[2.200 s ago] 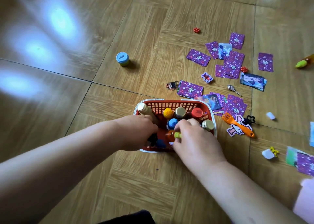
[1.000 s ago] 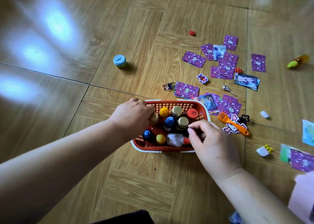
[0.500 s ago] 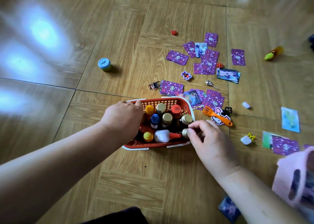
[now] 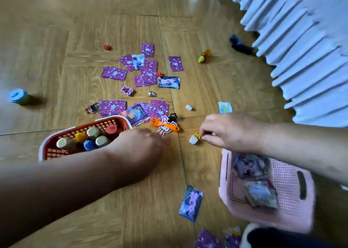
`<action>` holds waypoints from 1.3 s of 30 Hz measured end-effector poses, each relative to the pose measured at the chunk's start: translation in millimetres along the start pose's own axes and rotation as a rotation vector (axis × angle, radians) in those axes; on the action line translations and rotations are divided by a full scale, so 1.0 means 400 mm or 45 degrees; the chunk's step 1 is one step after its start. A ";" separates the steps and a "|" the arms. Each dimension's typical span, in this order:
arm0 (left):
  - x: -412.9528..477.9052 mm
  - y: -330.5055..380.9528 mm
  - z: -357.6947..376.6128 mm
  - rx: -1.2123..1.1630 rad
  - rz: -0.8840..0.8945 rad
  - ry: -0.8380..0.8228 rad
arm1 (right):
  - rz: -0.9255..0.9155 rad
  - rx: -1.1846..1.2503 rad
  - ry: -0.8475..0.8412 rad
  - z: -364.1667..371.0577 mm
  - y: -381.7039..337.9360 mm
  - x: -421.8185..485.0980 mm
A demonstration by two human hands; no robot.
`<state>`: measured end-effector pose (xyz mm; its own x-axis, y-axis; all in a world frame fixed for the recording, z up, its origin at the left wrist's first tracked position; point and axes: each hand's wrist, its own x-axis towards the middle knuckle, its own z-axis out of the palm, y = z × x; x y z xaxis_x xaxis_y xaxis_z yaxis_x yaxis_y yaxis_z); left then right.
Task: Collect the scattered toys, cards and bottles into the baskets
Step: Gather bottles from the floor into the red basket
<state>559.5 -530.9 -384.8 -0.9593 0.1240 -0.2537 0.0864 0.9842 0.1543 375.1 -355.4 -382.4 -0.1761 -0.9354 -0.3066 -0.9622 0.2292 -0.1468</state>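
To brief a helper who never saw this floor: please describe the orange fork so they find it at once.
Find the red basket of bottles. Just right of its far corner, below the purple cards, the orange fork lies on a pink cutout. Alone among flat cards, it is orange with prongs.

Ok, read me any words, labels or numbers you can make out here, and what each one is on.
No text is legible.
Purple cards: white logo on each back, too blurred to read.
Picture cards in the pink basket: motion-blurred, nothing readable.
Bottle caps in the red basket: no lettering visible.
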 end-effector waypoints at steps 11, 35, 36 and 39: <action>0.354 0.343 0.118 -0.805 -0.535 -0.686 | 0.912 0.370 0.138 0.152 0.254 -0.372; 0.390 0.099 0.068 -1.931 -1.541 0.330 | 1.560 0.576 -0.428 0.439 0.472 -0.372; 0.396 0.105 0.074 -1.973 -1.556 0.351 | 1.570 0.590 -0.438 0.448 0.472 -0.362; 0.408 0.111 0.085 -2.076 -1.565 0.392 | 1.448 0.578 -0.439 0.451 0.444 -0.305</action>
<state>415.9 -462.9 -451.7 -0.3359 -0.5608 -0.7567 -0.5966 -0.4951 0.6317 263.2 -152.2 -540.6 -0.7236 -0.0491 -0.6885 -0.1357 0.9881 0.0722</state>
